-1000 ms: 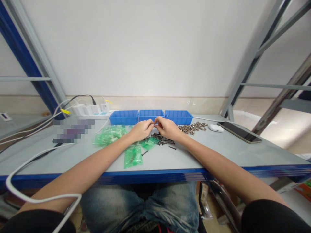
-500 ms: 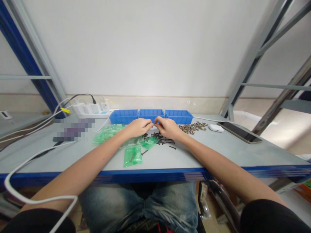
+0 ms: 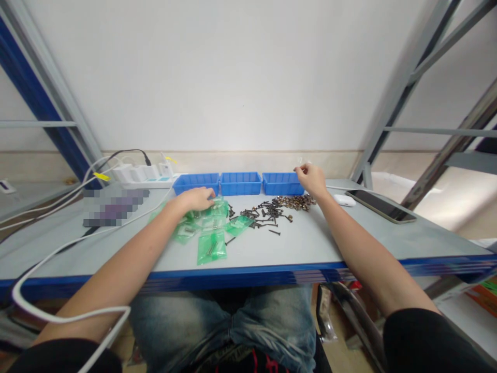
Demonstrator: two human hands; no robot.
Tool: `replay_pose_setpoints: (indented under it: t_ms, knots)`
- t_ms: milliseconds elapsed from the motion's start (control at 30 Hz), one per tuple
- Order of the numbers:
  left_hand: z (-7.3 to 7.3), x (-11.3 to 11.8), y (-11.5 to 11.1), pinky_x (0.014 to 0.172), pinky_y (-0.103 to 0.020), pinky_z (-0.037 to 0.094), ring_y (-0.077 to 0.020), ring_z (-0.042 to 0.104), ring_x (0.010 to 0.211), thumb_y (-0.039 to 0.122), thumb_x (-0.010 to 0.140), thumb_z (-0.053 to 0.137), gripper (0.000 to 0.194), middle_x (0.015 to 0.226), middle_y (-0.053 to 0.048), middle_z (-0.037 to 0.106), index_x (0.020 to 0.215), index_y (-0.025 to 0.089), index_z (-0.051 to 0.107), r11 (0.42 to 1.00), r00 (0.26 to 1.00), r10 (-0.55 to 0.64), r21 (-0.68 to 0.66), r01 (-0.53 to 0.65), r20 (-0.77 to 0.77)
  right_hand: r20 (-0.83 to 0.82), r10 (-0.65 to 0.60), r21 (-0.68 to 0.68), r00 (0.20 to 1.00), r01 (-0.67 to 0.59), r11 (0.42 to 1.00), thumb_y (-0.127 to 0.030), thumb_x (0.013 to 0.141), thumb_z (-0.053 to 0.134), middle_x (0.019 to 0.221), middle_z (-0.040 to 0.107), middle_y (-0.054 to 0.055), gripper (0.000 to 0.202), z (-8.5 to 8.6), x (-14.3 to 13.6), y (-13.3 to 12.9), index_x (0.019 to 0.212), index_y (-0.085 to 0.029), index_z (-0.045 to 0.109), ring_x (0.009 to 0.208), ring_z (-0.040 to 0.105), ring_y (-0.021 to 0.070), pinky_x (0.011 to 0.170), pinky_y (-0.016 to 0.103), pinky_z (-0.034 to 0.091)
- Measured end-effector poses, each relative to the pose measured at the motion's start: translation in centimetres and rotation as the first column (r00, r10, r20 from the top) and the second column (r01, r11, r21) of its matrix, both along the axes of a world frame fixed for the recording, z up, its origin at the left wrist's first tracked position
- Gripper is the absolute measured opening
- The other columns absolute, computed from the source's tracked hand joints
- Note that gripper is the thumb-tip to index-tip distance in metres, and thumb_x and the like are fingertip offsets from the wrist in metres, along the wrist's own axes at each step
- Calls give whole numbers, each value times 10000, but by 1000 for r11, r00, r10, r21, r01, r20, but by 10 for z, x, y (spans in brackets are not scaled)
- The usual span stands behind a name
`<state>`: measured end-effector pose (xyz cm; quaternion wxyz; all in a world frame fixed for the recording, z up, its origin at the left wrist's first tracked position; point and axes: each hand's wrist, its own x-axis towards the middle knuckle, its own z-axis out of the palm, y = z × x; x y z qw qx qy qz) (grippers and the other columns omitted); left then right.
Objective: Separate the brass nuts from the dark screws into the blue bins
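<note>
My left hand (image 3: 197, 199) rests on a heap of small green plastic bags (image 3: 186, 231), its fingers curled at a green bag (image 3: 219, 207) on the heap's right side. My right hand (image 3: 311, 179) is raised by the right end of the right blue bin (image 3: 280, 186), thumb and fingers pinched together; whatever they hold is too small to make out. Dark screws (image 3: 267, 211) lie loose between my hands. Beyond them spreads a pile of shiny brassy metal pieces (image 3: 297, 202), below my right hand. A separate green bag (image 3: 212, 247) with screws inside lies near the table's front.
A left blue bin (image 3: 196, 182) and a middle blue bin (image 3: 240, 184) stand along the wall. On the right are a white earbud case (image 3: 345, 200) and a phone (image 3: 382, 206). A power strip (image 3: 151, 182) with chargers and a white cable (image 3: 73, 239) occupy the left.
My hands were together over the screws and have parted. The left moved left onto the green bags; the right moved right and up beside the right bin.
</note>
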<state>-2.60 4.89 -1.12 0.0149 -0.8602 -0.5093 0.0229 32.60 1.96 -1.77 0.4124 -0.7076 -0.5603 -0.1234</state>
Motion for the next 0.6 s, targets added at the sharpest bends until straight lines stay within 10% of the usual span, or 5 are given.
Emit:
replay_pose_setpoints:
  t_ms: [600]
  knots:
    - [-15,24,-11,775,-316,458,-235,603,926,293,779,457,246,1068,-74,642,961,239,613,989,993,10,143,-27,115,-11,-16,-77,1000,16,997,-310,768,488,776,687,114,283,-11,17,8,829,-128,696,685,590,205,625,279,384]
